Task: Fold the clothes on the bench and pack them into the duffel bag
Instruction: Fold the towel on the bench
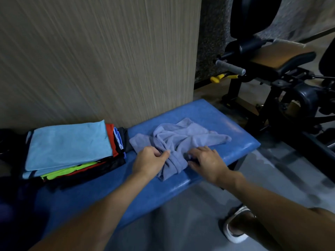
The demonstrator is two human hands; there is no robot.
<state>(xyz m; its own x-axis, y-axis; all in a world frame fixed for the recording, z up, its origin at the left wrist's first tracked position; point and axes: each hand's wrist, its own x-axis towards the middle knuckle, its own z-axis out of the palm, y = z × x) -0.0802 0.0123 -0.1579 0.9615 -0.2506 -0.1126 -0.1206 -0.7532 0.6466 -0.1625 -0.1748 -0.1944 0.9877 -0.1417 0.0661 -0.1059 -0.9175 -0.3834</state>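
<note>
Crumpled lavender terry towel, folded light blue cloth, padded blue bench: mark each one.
Crumpled lavender terry towel (183, 138): head view, its bunched middle.
Folded light blue cloth (68, 145): head view, centre of top face.
Padded blue bench (226, 118): head view, bare far-right padding.

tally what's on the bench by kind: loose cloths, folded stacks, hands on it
Loose cloths: 1, the grey-purple towel, crumpled
Stacks: 1, the folded stack, light blue on top; its layers overlap too much to count
Hands: 2, left hand pinching the towel, right hand at its edge
Total: 4
</note>
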